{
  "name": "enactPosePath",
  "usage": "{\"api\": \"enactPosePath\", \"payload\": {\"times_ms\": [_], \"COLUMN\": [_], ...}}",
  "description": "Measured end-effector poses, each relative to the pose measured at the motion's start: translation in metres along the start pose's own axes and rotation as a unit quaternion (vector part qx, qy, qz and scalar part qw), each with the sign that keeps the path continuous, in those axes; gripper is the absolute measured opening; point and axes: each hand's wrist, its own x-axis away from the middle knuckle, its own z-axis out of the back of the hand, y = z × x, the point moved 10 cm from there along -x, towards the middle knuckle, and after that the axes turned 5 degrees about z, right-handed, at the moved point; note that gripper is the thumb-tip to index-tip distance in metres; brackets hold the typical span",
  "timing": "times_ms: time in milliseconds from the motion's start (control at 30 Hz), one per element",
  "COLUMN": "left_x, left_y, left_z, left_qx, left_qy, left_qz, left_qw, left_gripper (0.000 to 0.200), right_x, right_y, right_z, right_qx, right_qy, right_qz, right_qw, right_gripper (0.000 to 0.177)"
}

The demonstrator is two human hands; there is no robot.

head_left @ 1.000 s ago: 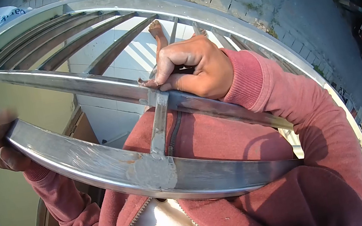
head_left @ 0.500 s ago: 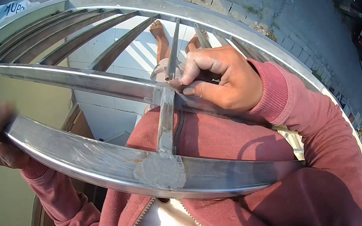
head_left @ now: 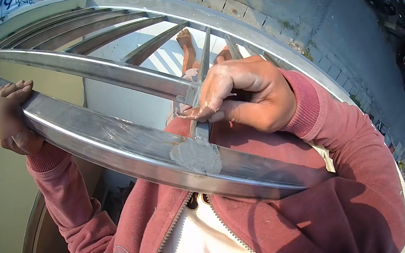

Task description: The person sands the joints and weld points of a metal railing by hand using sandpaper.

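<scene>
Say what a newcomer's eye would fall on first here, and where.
A broad metal rail catches the eye first, curving across the view before the red jacket, with a dull grey patch on it. Above that patch, the right hand pinches a thin brownish scrap; at far left, the left hand holds the rail.
</scene>
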Motion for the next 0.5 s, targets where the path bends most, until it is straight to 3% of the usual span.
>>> {"api": "enactPosePath", "payload": {"times_ms": [33, 167, 233, 300, 367, 400, 433, 500], "left_x": [-0.002, -0.006, -0.008, -0.009, -0.01, -0.008, -0.008, -0.009], "left_y": [0.002, 0.013, 0.015, 0.015, 0.019, 0.019, 0.017, 0.015], "left_z": [0.0, -0.002, -0.002, -0.002, -0.002, -0.002, -0.002, -0.002], "left_qx": [-0.004, -0.002, -0.001, 0.004, 0.001, 0.001, 0.001, -0.001], "left_qy": [0.004, 0.022, 0.018, 0.021, 0.02, 0.02, 0.015, 0.008], "left_qz": [-0.003, 0.011, 0.018, 0.014, 0.018, 0.017, 0.022, 0.025], "left_qw": [1.0, 1.0, 1.0, 1.0, 1.0, 1.0, 1.0, 1.0], "left_gripper": [0.055, 0.053, 0.051, 0.05, 0.05, 0.05, 0.05, 0.05], "right_x": [-0.009, -0.016, -0.003, -0.009, -0.031, -0.042, -0.043, -0.024], "right_y": [-0.025, -0.053, -0.045, -0.045, -0.043, -0.027, -0.017, -0.025], "right_z": [-0.013, -0.024, -0.018, -0.023, -0.028, -0.033, -0.036, -0.027], "right_qx": [-0.035, -0.063, -0.034, -0.03, 0.037, 0.006, -0.016, -0.001], "right_qy": [-0.03, -0.077, -0.112, -0.108, -0.05, -0.027, -0.041, -0.049], "right_qz": [0.068, 0.111, 0.023, 0.035, 0.047, 0.042, -0.053, -0.091], "right_qw": [0.997, 0.989, 0.993, 0.993, 0.997, 0.999, 0.998, 0.995], "right_gripper": [0.016, 0.015, 0.015, 0.015, 0.012, 0.01, 0.011, 0.009]}}
